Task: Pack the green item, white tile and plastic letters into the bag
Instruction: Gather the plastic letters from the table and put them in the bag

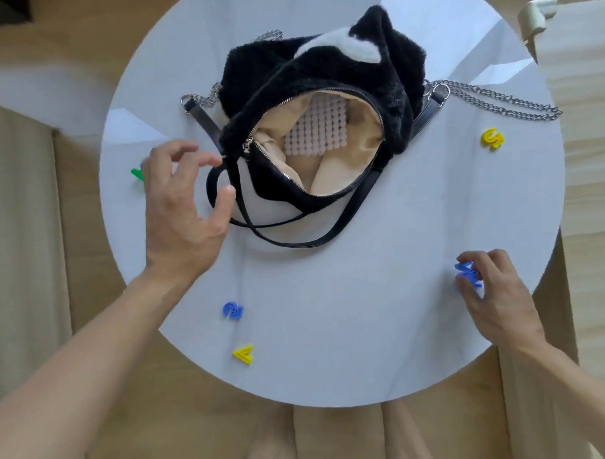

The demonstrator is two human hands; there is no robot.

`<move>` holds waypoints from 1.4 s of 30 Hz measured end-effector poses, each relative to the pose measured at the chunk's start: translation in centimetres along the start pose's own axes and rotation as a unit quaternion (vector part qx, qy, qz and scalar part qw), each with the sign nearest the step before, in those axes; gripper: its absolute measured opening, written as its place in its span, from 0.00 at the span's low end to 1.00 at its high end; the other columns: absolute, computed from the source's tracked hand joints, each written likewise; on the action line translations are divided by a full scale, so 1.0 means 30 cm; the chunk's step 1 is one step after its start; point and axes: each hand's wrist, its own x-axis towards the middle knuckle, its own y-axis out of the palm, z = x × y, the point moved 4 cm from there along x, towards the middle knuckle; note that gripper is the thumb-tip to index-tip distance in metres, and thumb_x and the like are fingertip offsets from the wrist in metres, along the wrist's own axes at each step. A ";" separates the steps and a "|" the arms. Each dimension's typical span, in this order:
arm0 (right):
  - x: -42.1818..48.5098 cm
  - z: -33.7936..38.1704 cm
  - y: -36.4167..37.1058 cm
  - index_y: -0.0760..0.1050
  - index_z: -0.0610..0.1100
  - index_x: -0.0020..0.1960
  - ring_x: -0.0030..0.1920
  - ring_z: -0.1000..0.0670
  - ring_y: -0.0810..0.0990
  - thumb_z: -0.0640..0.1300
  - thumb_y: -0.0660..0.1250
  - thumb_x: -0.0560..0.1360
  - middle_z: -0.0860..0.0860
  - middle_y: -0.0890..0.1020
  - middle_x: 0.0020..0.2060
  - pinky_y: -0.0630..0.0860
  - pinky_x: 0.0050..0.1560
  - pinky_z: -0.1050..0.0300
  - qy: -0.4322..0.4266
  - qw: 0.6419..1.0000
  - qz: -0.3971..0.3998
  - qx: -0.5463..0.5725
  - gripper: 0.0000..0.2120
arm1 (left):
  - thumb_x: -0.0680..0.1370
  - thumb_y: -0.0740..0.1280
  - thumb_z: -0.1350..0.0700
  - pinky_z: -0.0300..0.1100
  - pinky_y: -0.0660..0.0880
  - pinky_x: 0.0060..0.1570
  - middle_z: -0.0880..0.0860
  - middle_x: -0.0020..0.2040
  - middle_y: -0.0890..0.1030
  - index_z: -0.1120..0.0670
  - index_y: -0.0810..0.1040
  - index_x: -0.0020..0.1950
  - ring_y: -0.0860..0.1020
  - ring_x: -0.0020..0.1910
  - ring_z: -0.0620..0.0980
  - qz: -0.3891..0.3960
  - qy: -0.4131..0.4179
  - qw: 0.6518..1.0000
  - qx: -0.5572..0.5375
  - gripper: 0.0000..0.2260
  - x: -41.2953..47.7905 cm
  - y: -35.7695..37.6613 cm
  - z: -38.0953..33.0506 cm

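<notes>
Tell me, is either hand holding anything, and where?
The right hand pinches a blue letter by its edges, fingertips above, thumb below. The left hand is open beside the bag, holding nothing.

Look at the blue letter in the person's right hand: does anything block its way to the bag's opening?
Nothing visible does. The right hand grips the blue letter, the table between is bare, and the bag lies unzipped with its mouth facing the person.
</notes>
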 end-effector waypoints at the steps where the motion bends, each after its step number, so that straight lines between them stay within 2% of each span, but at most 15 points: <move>1: -0.022 -0.007 0.015 0.74 0.44 0.63 0.46 0.44 0.78 0.41 0.69 0.79 0.48 0.72 0.55 0.78 0.41 0.49 0.004 1.000 0.002 -0.009 0.13 | 0.76 0.68 0.54 0.34 0.65 0.63 0.56 0.61 0.73 0.53 0.77 0.58 0.70 0.63 0.53 0.013 -0.023 1.000 -0.001 0.12 -0.069 0.006 0.034; 5: -0.062 -0.025 0.064 0.74 0.43 0.63 0.50 0.43 0.75 0.39 0.69 0.78 0.46 0.72 0.53 0.73 0.41 0.51 0.038 0.999 -0.007 -0.017 0.14 | 0.75 0.68 0.52 0.48 0.75 0.55 0.50 0.59 0.70 0.52 0.76 0.61 0.71 0.59 0.52 0.150 -0.092 0.984 0.020 0.15 -0.399 0.070 0.144; 8: -0.074 -0.013 0.087 0.75 0.44 0.62 0.51 0.45 0.72 0.38 0.70 0.77 0.52 0.67 0.50 0.70 0.41 0.51 0.031 0.999 -0.029 -0.013 0.15 | 0.76 0.70 0.48 0.47 0.78 0.49 0.48 0.62 0.68 0.49 0.74 0.67 0.70 0.60 0.50 0.250 -0.108 0.960 0.063 0.21 -0.578 0.116 0.191; 10: -0.073 -0.013 0.086 0.75 0.45 0.62 0.53 0.43 0.73 0.39 0.70 0.76 0.54 0.65 0.50 0.70 0.42 0.51 0.032 0.998 -0.046 -0.012 0.15 | 0.76 0.70 0.48 0.46 0.79 0.45 0.51 0.65 0.68 0.49 0.74 0.69 0.70 0.60 0.52 0.282 -0.118 0.948 0.088 0.22 -0.632 0.140 0.210; 13: -0.068 -0.026 0.084 0.75 0.45 0.63 0.58 0.40 0.72 0.39 0.70 0.77 0.51 0.68 0.52 0.71 0.47 0.49 0.045 0.997 -0.063 -0.009 0.15 | 0.76 0.72 0.53 0.46 0.80 0.40 0.55 0.64 0.70 0.52 0.76 0.66 0.72 0.58 0.55 0.276 -0.125 0.947 0.108 0.19 -0.641 0.161 0.210; 15: -0.067 -0.032 0.085 0.76 0.45 0.63 0.59 0.40 0.71 0.39 0.70 0.77 0.50 0.68 0.53 0.72 0.50 0.48 0.063 0.996 -0.065 0.001 0.15 | 0.76 0.72 0.59 0.46 0.80 0.41 0.56 0.61 0.72 0.55 0.78 0.61 0.74 0.55 0.56 0.260 -0.121 0.953 0.103 0.14 -0.629 0.169 0.206; 18: -0.069 -0.030 0.087 0.78 0.43 0.62 0.57 0.37 0.76 0.36 0.70 0.77 0.47 0.68 0.56 0.77 0.56 0.41 0.088 0.994 -0.056 0.018 0.14 | 0.78 0.68 0.62 0.44 0.78 0.45 0.55 0.56 0.73 0.57 0.79 0.55 0.74 0.53 0.54 0.256 -0.102 0.958 0.082 0.06 -0.610 0.173 0.213; 21: -0.066 -0.019 0.081 0.79 0.41 0.60 0.55 0.35 0.78 0.34 0.69 0.77 0.45 0.69 0.57 0.78 0.57 0.40 0.089 0.995 -0.043 0.019 0.13 | 0.78 0.67 0.62 0.42 0.77 0.44 0.53 0.54 0.73 0.56 0.79 0.53 0.74 0.51 0.51 0.246 -0.072 0.965 0.051 0.05 -0.606 0.156 0.206; 24: -0.069 -0.012 0.068 0.79 0.40 0.59 0.54 0.37 0.78 0.33 0.71 0.76 0.45 0.70 0.57 0.77 0.55 0.44 0.083 0.995 -0.048 0.014 0.13 | 0.77 0.68 0.61 0.39 0.77 0.34 0.51 0.52 0.73 0.53 0.78 0.51 0.73 0.47 0.49 0.257 -0.036 0.964 0.058 0.05 -0.640 0.130 0.182; 26: -0.069 -0.016 0.057 0.79 0.40 0.59 0.54 0.38 0.77 0.34 0.72 0.75 0.45 0.70 0.56 0.76 0.53 0.47 0.078 0.995 -0.061 0.008 0.14 | 0.75 0.70 0.61 0.37 0.75 0.33 0.50 0.51 0.74 0.52 0.77 0.50 0.74 0.45 0.49 0.287 -0.012 0.955 0.067 0.06 -0.686 0.126 0.173; 29: -0.057 -0.031 0.043 0.80 0.41 0.58 0.58 0.38 0.74 0.35 0.74 0.73 0.43 0.69 0.58 0.74 0.54 0.47 0.073 0.993 -0.096 -0.012 0.14 | 0.72 0.73 0.59 0.33 0.69 0.37 0.50 0.51 0.74 0.51 0.78 0.49 0.76 0.44 0.49 0.326 0.024 0.942 0.083 0.08 -0.749 0.137 0.181; 32: -0.042 -0.045 0.049 0.80 0.40 0.58 0.55 0.35 0.77 0.36 0.74 0.74 0.42 0.70 0.59 0.78 0.57 0.42 0.098 0.991 -0.087 -0.001 0.13 | 0.69 0.76 0.60 0.34 0.73 0.32 0.51 0.51 0.75 0.52 0.78 0.49 0.77 0.45 0.50 0.337 0.001 0.939 0.068 0.13 -0.768 0.151 0.202; 35: -0.031 -0.049 0.049 0.81 0.38 0.57 0.52 0.35 0.78 0.34 0.73 0.75 0.41 0.72 0.57 0.78 0.55 0.44 0.095 0.992 -0.084 -0.008 0.11 | 0.67 0.78 0.61 0.38 0.76 0.28 0.51 0.51 0.77 0.52 0.78 0.50 0.77 0.44 0.50 0.333 0.007 0.939 0.085 0.15 -0.778 0.169 0.206; 39: -0.026 -0.043 0.052 0.81 0.38 0.54 0.51 0.36 0.78 0.32 0.73 0.74 0.41 0.75 0.55 0.75 0.51 0.50 0.084 0.993 -0.087 -0.014 0.09 | 0.66 0.78 0.55 0.35 0.73 0.22 0.51 0.49 0.76 0.51 0.79 0.51 0.76 0.41 0.50 0.337 0.027 0.936 0.100 0.17 -0.777 0.182 0.193; 42: -0.016 -0.039 0.042 0.80 0.39 0.53 0.49 0.37 0.79 0.33 0.73 0.74 0.43 0.76 0.54 0.73 0.50 0.52 0.090 0.992 -0.091 0.007 0.08 | 0.63 0.80 0.58 0.35 0.69 0.17 0.52 0.46 0.78 0.53 0.81 0.45 0.77 0.37 0.51 0.332 0.050 0.935 0.114 0.15 -0.763 0.200 0.180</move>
